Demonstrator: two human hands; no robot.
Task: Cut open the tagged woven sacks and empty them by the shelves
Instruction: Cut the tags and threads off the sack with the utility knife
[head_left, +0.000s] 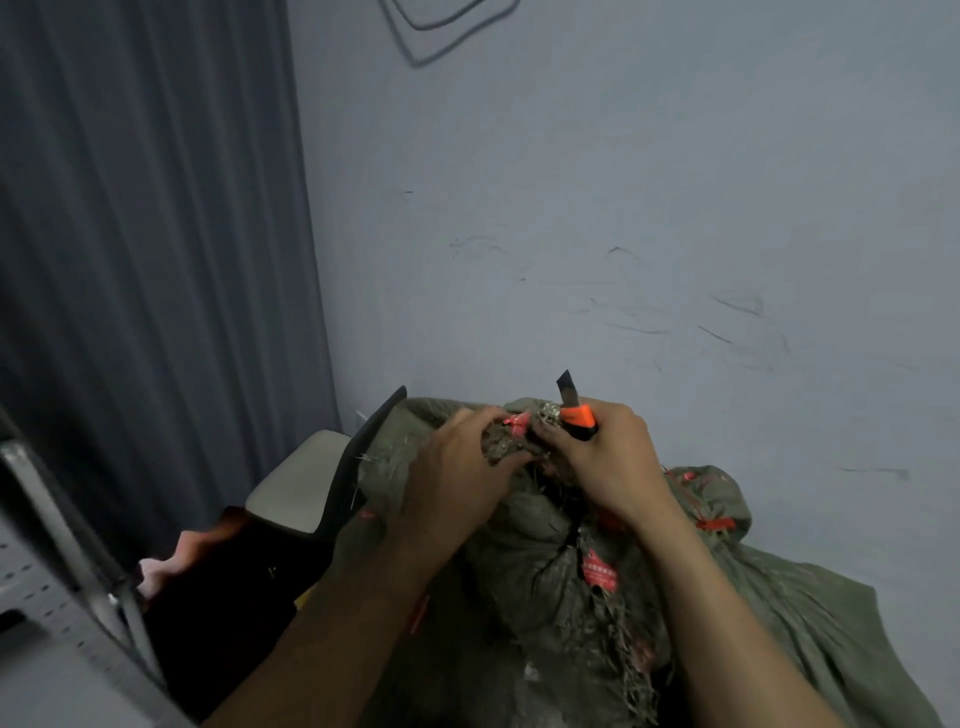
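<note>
the bunched sack neck (511, 449) was gripped by the left hand (457, 467), the knife (576, 413) by the right hand (608, 457); the blade was best kept angled away from fingers.

A single wide-angle camera sits on the person's head, facing forward and somewhat down along both forearms. It is close to the left hand (457, 467), the right hand (608, 457) and the woven sack (524, 525), all low in the view. Beyond them it faces a grey wall (623, 208), with a curtain (145, 234) at left. The lower left corner is blurred, possibly by head motion.
</note>
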